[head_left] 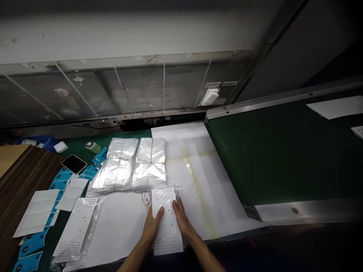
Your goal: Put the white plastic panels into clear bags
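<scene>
Perforated white sheet point(167, 226), left hand point(152, 224) and right hand point(183, 223) pressing its sides

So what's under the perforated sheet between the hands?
White paper shows around its edges, with a small white piece beside it; what lies beneath the sheet is covered.

Green bench top point(75, 145) — w/ white paper point(113, 230), 2 tied foil-bag bundles point(132, 164), phone point(74, 164), blue labels point(31, 241).
</scene>
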`<state>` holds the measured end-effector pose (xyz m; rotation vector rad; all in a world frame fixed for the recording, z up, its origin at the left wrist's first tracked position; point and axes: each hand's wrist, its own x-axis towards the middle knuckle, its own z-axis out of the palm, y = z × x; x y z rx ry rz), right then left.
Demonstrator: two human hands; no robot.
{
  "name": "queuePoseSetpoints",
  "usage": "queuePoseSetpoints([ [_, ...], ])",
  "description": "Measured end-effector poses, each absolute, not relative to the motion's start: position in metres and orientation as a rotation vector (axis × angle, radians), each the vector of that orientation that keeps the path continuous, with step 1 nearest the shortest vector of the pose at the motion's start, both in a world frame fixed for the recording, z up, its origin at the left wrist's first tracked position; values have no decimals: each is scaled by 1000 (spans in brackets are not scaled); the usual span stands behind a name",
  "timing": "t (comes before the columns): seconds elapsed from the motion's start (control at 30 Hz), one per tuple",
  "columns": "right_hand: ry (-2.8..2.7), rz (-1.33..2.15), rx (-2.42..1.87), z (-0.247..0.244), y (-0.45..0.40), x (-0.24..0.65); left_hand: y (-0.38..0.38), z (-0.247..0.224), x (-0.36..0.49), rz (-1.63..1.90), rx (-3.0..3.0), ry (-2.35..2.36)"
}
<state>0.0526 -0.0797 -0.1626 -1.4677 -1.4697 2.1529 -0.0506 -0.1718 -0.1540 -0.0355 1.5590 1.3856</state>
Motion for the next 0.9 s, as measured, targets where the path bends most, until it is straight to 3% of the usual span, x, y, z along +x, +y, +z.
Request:
queuePoseSetpoints([
  [0.17,-1411,2046,-1640,-172,-77,94,-174,-149,-51,1328,-139,1504],
  [0.53,-1833,1944,-1194,-120,-120,103,-176,-168,-50,1163,-251,1498],
  [0.8,-1816,1883,-1153,-127,-99,114,-176,-179,-49,1185,-286,1583],
  [0.9,-1749,1994,-1331,-140,-96,105,-176,-183,-49,1224,-364,1621],
])
